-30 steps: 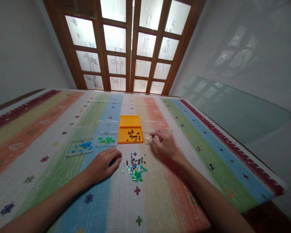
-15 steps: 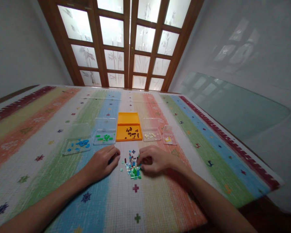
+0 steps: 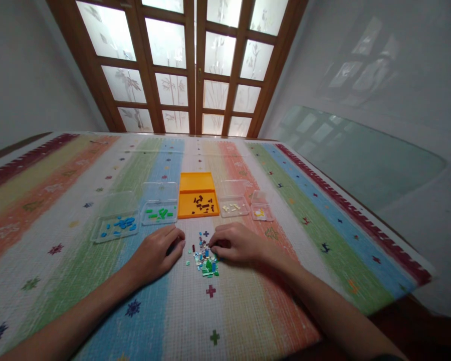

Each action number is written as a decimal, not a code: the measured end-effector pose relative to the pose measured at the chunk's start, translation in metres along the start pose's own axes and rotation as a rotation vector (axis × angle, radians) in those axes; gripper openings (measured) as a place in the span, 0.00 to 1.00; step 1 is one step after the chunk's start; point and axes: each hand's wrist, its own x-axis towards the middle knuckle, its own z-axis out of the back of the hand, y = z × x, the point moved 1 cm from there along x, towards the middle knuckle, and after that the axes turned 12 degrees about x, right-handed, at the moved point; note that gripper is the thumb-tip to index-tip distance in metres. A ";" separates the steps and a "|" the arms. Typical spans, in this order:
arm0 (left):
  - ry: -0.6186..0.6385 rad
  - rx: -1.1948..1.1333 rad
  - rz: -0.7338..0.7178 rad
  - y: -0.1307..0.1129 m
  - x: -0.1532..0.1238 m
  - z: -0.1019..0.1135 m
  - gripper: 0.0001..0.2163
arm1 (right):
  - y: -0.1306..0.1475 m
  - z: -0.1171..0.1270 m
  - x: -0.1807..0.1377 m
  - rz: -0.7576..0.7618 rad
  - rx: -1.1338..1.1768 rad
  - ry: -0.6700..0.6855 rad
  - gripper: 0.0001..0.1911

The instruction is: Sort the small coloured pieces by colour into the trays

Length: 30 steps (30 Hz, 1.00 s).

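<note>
A heap of small building bricks in green, blue, dark brown and white lies on the striped tablecloth between my two hands. My right hand reaches into the heap's upper right side, thumb and fingertips pinched together. Whatever sits in that pinch is too small to make out. Left of the heap, my left hand rests on the cloth with its fingers curled and the fingertips close to the thumb. Its grip hides whether it holds a piece. A dark brown brick and a pale green brick lie loose nearby.
Behind the hands stand open boxes in a row: a clear box of blue bricks, one of green bricks, an orange box with dark brown bricks, a clear box of cream bricks and a small box with yellow and white pieces.
My right hand has shifted slightly left, its fingertips now further into the upper part of the heap. My left hand stays in nearly the same place. The view has tilted a little.
</note>
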 end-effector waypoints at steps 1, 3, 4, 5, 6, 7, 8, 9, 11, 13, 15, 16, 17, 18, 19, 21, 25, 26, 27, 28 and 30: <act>0.000 0.001 -0.003 0.000 0.000 0.000 0.09 | 0.000 -0.001 0.000 0.004 -0.006 -0.008 0.09; -0.002 0.004 -0.013 0.001 -0.001 0.000 0.09 | 0.000 -0.004 0.000 0.009 -0.028 -0.021 0.08; -0.005 0.009 -0.016 0.001 -0.001 -0.001 0.10 | 0.000 -0.006 0.001 0.009 -0.037 -0.028 0.07; -0.005 0.014 -0.019 0.001 -0.001 -0.001 0.10 | 0.000 -0.008 0.001 0.007 -0.040 -0.032 0.07; -0.006 0.019 -0.021 0.001 -0.002 -0.001 0.10 | 0.000 -0.010 0.002 0.002 -0.037 -0.036 0.07; -0.007 0.023 -0.024 0.001 -0.002 -0.001 0.10 | 0.000 -0.012 0.002 -0.006 -0.031 -0.037 0.07; -0.008 0.026 -0.026 0.001 -0.003 -0.001 0.10 | 0.001 -0.013 0.003 -0.017 -0.023 -0.038 0.07; -0.007 0.029 -0.028 0.002 -0.003 -0.002 0.10 | 0.001 -0.014 0.003 -0.029 -0.012 -0.040 0.08; -0.004 0.033 -0.029 0.002 -0.003 -0.002 0.10 | 0.003 -0.014 0.004 -0.055 0.028 -0.049 0.07; 0.006 0.034 -0.027 0.002 -0.003 -0.002 0.10 | 0.003 -0.010 0.003 -0.085 0.081 -0.092 0.06; 0.011 0.030 -0.030 0.003 -0.003 -0.002 0.10 | 0.001 -0.002 0.003 -0.111 0.118 -0.155 0.06; 0.009 0.028 -0.032 0.003 -0.003 -0.002 0.10 | -0.001 0.003 0.002 -0.121 0.121 -0.194 0.06; 0.004 0.024 -0.034 0.003 -0.003 -0.002 0.10 | -0.004 0.009 0.001 -0.126 0.116 -0.241 0.06; -0.003 0.019 -0.035 0.003 -0.003 -0.002 0.10 | -0.008 0.016 0.001 -0.131 0.104 -0.297 0.06; -0.009 0.014 -0.036 0.003 -0.003 -0.002 0.10 | -0.013 0.022 0.000 -0.133 0.087 -0.369 0.07; -0.016 0.004 -0.036 0.003 -0.003 -0.002 0.09 | -0.024 0.033 -0.002 -0.139 0.043 -0.532 0.09; -0.016 0.008 -0.037 0.002 -0.003 -0.002 0.09 | -0.045 0.043 -0.004 -0.175 -0.035 -0.686 0.11; -0.015 0.010 -0.035 0.002 -0.003 -0.001 0.10 | -0.049 0.044 -0.004 -0.189 -0.054 -0.690 0.11; -0.014 0.013 -0.033 0.002 -0.003 -0.002 0.10 | -0.052 0.043 -0.004 -0.202 -0.073 -0.688 0.11; -0.011 0.016 -0.030 0.002 -0.003 -0.002 0.10 | -0.055 0.043 -0.004 -0.214 -0.090 -0.682 0.11; -0.011 0.023 -0.029 0.002 -0.003 -0.002 0.10 | -0.058 0.043 -0.004 -0.238 -0.110 -0.669 0.11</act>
